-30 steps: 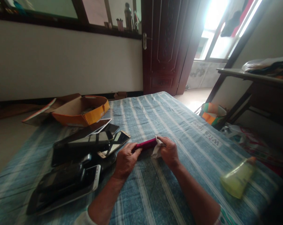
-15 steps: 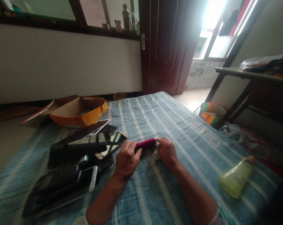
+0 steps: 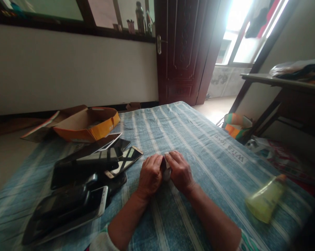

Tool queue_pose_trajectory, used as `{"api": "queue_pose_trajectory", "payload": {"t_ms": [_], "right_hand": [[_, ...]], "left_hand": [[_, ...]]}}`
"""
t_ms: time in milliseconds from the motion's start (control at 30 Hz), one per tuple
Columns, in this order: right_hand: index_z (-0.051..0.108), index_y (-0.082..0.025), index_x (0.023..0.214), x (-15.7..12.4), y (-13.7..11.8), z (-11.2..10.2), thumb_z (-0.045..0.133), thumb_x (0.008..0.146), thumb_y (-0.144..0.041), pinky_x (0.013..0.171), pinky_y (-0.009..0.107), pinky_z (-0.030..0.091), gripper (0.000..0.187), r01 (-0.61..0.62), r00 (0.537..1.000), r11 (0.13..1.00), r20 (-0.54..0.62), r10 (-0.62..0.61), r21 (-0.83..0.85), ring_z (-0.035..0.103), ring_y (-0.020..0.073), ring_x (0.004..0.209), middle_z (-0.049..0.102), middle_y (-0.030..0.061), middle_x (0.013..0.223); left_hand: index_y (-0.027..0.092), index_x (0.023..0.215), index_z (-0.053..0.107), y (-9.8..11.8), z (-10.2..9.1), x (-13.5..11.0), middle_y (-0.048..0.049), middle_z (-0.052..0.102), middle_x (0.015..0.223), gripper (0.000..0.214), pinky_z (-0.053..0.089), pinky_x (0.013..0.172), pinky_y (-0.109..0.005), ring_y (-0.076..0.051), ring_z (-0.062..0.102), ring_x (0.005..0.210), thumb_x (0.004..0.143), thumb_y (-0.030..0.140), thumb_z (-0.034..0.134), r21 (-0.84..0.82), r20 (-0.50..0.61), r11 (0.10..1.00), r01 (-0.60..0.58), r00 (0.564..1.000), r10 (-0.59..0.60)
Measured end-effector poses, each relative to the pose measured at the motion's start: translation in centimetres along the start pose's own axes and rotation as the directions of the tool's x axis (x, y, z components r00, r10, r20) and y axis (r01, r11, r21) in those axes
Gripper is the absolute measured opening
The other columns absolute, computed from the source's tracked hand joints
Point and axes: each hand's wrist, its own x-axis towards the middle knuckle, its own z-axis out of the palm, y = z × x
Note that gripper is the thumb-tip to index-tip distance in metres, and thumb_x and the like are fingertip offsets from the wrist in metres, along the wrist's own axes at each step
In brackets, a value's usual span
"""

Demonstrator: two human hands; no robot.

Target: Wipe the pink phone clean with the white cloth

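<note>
My left hand and my right hand are pressed close together over the striped blue cloth. Between them only a sliver of the magenta phone shows, and my left fingers curl round it. A white wipe is pinched in my right hand against the phone. Most of the phone is hidden by the two hands.
A pile of several dark phones and tablets lies left of my hands. Behind the pile is an orange cardboard box. A yellow-green bottle lies at the right, with a wooden table beyond and a dark door ahead.
My hands have come together and turned the magenta phone, which lay sideways between them with its long edge in view; now it is almost covered. The wipe went with my right hand.
</note>
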Motion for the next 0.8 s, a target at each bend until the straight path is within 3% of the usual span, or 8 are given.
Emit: {"api": "queue_pose_trajectory", "payload": {"t_ms": [167, 433, 533, 667, 800], "right_hand": [[0.067, -0.016, 0.109, 0.1, 0.2, 0.0, 0.044, 0.090, -0.009, 0.095, 0.035, 0.049, 0.031, 0.032, 0.998, 0.995, 0.062, -0.026, -0.091, 0.059, 0.0219, 0.107, 0.066, 0.0106, 0.105], [0.068, -0.017, 0.109, -0.4, 2.1, -0.3, 0.044, 0.085, -0.002, 0.083, 0.029, 0.053, 0.038, -0.190, 0.980, 0.979, 0.047, 0.194, -0.073, 0.064, 0.0203, 0.094, 0.069, 0.0081, 0.100], [0.067, -0.017, 0.112, -0.1, 1.5, -0.4, 0.043, 0.088, -0.006, 0.090, 0.032, 0.051, 0.035, -0.111, 0.994, 0.993, -0.005, 0.111, -0.046, 0.062, 0.0211, 0.101, 0.068, 0.0098, 0.103], [0.066, -0.018, 0.111, 0.1, 0.1, -0.3, 0.042, 0.091, -0.009, 0.097, 0.035, 0.048, 0.033, 0.053, 0.997, 0.996, 0.058, -0.049, -0.067, 0.057, 0.0219, 0.111, 0.065, 0.0107, 0.109], [0.067, -0.016, 0.109, 0.1, 0.3, -0.1, 0.043, 0.089, -0.008, 0.097, 0.034, 0.048, 0.032, 0.027, 0.997, 0.993, 0.069, -0.019, -0.115, 0.057, 0.0224, 0.108, 0.065, 0.0107, 0.106]], "left_hand": [[0.016, 0.099, 0.061, 0.1, 0.0, 0.0, -0.0098, 0.066, 0.093, 0.018, 0.050, 0.081, -0.037, -0.024, 0.060, 0.087, 0.091, 0.017, 0.045, -0.021, 0.001, 1.000, 0.013, 1.000, -0.013], [0.014, 0.107, 0.061, -0.1, 0.4, -0.3, -0.0130, 0.067, 0.102, 0.026, 0.051, 0.082, -0.041, -0.028, 0.061, 0.091, 0.083, 0.012, 0.053, 0.017, -0.028, 1.000, -0.007, 1.000, 0.007], [0.014, 0.106, 0.060, -0.1, 0.4, -0.3, -0.0126, 0.067, 0.100, 0.022, 0.052, 0.081, -0.040, -0.027, 0.062, 0.090, 0.086, 0.015, 0.052, 0.024, -0.043, 0.999, -0.020, 0.999, 0.021], [0.014, 0.103, 0.060, -0.1, 0.4, -0.3, -0.0117, 0.067, 0.096, 0.019, 0.052, 0.081, -0.039, -0.024, 0.062, 0.089, 0.092, 0.018, 0.045, 0.007, -0.057, 1.000, -0.028, 0.998, 0.028], [0.013, 0.103, 0.060, 0.0, 0.4, -0.3, -0.0119, 0.067, 0.096, 0.018, 0.053, 0.080, -0.039, -0.025, 0.062, 0.089, 0.090, 0.015, 0.048, 0.011, -0.059, 0.999, -0.033, 0.998, 0.034]]}}
